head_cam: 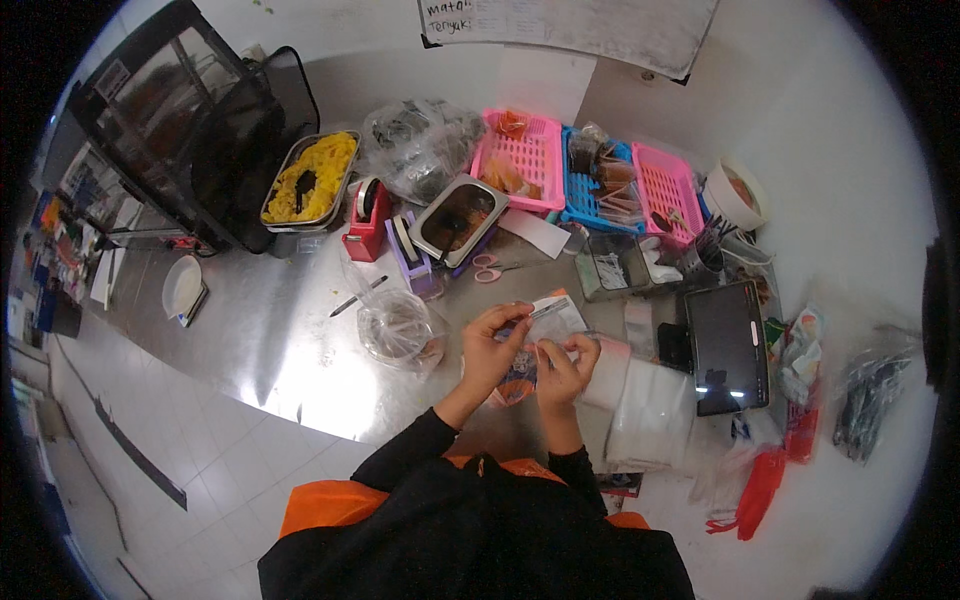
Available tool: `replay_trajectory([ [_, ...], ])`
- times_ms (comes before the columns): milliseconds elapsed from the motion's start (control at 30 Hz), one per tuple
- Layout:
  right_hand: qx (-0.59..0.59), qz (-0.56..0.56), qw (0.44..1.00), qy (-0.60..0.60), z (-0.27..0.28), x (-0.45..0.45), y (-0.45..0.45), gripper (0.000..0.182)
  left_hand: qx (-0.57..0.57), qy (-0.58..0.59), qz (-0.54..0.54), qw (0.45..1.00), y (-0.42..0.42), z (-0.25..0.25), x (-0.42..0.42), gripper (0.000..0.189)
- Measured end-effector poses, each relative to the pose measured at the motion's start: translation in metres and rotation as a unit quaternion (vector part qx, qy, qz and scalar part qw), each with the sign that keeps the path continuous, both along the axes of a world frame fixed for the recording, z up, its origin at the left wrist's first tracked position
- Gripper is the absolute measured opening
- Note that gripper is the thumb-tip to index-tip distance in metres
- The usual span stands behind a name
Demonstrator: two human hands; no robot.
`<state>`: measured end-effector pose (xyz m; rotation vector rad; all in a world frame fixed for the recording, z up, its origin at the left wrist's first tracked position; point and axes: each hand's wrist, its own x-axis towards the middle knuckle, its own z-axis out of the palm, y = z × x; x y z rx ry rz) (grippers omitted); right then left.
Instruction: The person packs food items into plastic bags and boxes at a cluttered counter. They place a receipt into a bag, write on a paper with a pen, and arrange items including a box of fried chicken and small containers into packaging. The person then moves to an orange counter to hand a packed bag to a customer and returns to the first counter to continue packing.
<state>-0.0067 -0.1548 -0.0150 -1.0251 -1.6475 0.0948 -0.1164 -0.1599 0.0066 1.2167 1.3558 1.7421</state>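
My left hand (495, 341) pinches the edge of a small clear plastic bag (551, 327) between thumb and finger. The fingers of my right hand (562, 367) grip the same bag close by, on its lower side. Behind the bag lies a white printed slip (559, 307) with an orange corner. Below and between my hands a round item with an orange and dark blue print (516, 382) is partly hidden by my fingers. To the left of my left hand stands a round container wrapped in a clear plastic bag (397, 326), next to a black pen (358, 296).
Behind my hands are pink scissors (491, 271), a purple tape dispenser (412, 259), a red tape dispenser (367, 225), a steel food pan (457, 221) and a tray of yellow food (319, 176). Pink and blue baskets (566, 176) line the wall. A tablet (726, 349) and plastic sleeves (651, 412) lie right.
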Motion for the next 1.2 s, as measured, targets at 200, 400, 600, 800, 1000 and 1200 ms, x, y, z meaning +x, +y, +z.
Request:
replay_trajectory([
  [200,-0.238,0.388,0.89,0.02,0.03,0.009,0.048,0.013,0.091,0.293,0.022,0.951,-0.002,0.011,-0.013,0.027],
  [400,-0.308,0.407,0.86,-0.006,0.031,0.011,0.057,0.014,0.11,0.334,0.011,0.936,-0.055,0.053,-0.025,0.03],
  [600,-0.301,0.407,0.862,0.032,0.022,0.004,0.056,0.012,-0.003,0.453,0.299,0.84,-0.089,0.048,-0.076,0.03],
  [800,-0.274,0.4,0.874,-0.018,0.022,-0.005,0.056,0.011,-0.042,0.464,0.279,0.84,-0.078,0.046,-0.102,0.014],
  [1000,-0.321,0.391,0.863,-0.006,0.019,-0.001,0.052,0.009,0.045,0.173,0.333,0.926,-0.056,0.022,-0.129,0.008],
  [1200,-0.329,0.434,0.838,0.025,0.004,0.002,0.058,0.008,0.07,0.044,0.226,0.971,-0.047,0.019,-0.137,0.009],
])
